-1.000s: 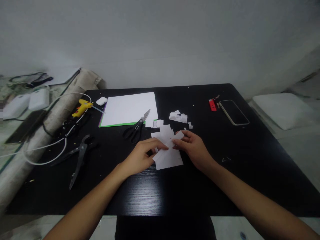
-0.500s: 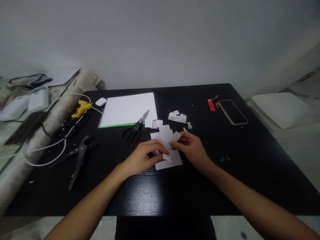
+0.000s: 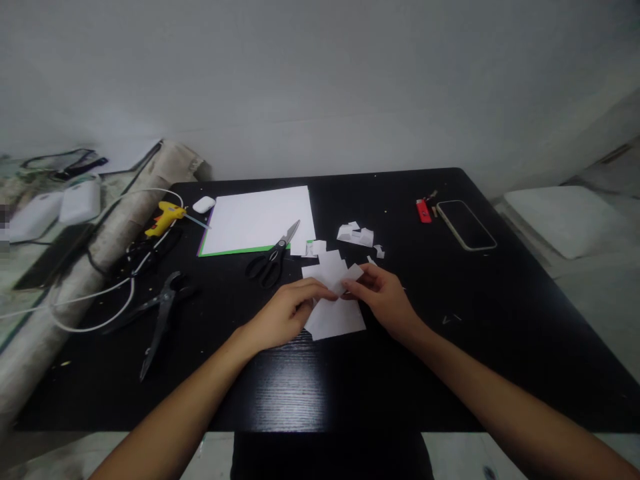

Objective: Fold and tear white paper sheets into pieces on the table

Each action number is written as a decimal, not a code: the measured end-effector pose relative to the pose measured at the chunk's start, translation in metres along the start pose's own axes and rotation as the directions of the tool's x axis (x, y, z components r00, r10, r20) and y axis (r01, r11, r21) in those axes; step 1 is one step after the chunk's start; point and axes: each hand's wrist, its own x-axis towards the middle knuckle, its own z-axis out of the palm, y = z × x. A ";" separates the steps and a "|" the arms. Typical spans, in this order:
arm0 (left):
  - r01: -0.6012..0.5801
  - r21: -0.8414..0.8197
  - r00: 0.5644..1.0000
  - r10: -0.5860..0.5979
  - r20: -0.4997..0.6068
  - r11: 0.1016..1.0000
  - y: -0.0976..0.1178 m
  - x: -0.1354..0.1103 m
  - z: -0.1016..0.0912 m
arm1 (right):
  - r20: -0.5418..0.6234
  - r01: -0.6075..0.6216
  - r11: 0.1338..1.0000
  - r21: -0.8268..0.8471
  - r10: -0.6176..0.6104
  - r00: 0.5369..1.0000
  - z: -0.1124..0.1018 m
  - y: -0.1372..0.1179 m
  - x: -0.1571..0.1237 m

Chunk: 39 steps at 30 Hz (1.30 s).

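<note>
A cut piece of white paper (image 3: 336, 321) lies on the black table in front of me. My right hand (image 3: 384, 295) pinches a small white paper strip (image 3: 354, 273) between thumb and fingers, just above that piece. From the other side, my left hand (image 3: 289, 312) reaches over the paper, its fingers curled and the fingertips at the strip's lower end. The left thumb is mostly hidden. Behind the hands are folded white paper scraps (image 3: 356, 235) and a smaller scrap (image 3: 315, 249). Black-handled scissors (image 3: 273, 259) lie open, blades over a white sheet (image 3: 257, 217).
Pliers (image 3: 164, 307), a yellow glue gun (image 3: 165, 217), a white earbud case (image 3: 204, 204) and a white cable (image 3: 133, 293) lie left, near a long roll (image 3: 95, 267). Right are a red lighter (image 3: 423, 211) and a phone (image 3: 467, 225).
My left fingers have shifted slightly right and straightened over the strip. The small raised paper flap by my left thumb no longer shows. My right hand has barely moved.
</note>
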 end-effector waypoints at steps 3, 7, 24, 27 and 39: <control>-0.003 -0.005 1.000 0.003 0.013 1.000 0.001 0.001 -0.002 | 0.002 0.002 1.000 -0.008 -0.002 1.000 0.000 0.000 0.001; 0.072 0.013 0.997 -0.072 -0.007 0.997 0.003 0.001 -0.001 | 0.007 -0.004 1.000 -0.019 0.004 1.000 0.000 0.000 0.000; 0.222 0.036 0.969 -0.217 -0.116 0.974 0.000 0.003 0.002 | -0.030 -0.005 1.000 0.019 0.005 1.000 -0.001 0.000 0.001; 0.223 0.039 0.969 -0.218 -0.113 0.974 0.001 0.002 0.002 | -0.032 -0.016 0.999 0.029 0.017 0.999 -0.001 -0.001 0.001; 0.224 0.006 0.974 -0.224 0.011 0.975 0.005 0.000 0.003 | -0.029 -0.009 0.999 0.034 0.010 1.000 -0.004 0.004 0.004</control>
